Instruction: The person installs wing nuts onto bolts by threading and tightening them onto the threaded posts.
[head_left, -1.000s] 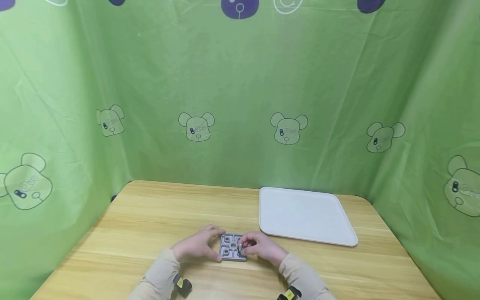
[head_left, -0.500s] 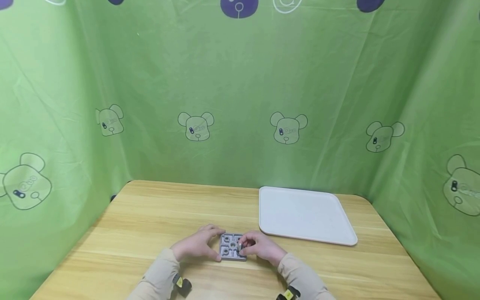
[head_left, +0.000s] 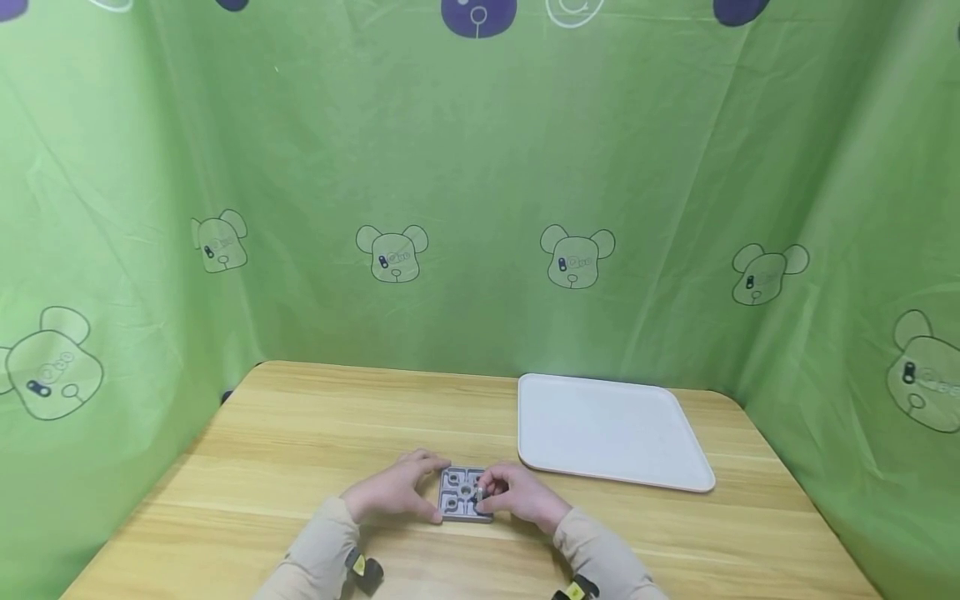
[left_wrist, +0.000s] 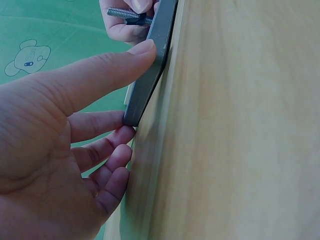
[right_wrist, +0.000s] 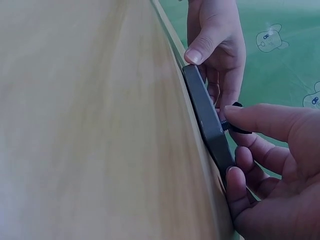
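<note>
A square grey plate (head_left: 466,492) with recesses and round holes lies flat on the table. My left hand (head_left: 397,490) grips its left side, the thumb on the near corner and the fingers at the far one. Above the plate's right half, my right hand (head_left: 525,495) pinches a threaded bolt (left_wrist: 119,13) with a black piece around it. In the right wrist view, the black piece (right_wrist: 241,131) sits between thumb and fingers, and a short thread runs from it to the plate's top face. Right fingertips hide the hole there, and the lower fingers touch the plate's edge.
A white tray (head_left: 615,429) stands at the back right of the wooden table (head_left: 337,417). Green curtains (head_left: 480,167) with bear prints surround the table at the back and both sides.
The right thumb and wrist have shifted slightly left, with the bolt held at the same spot over the plate. The left hand and the plate have hardly moved.
</note>
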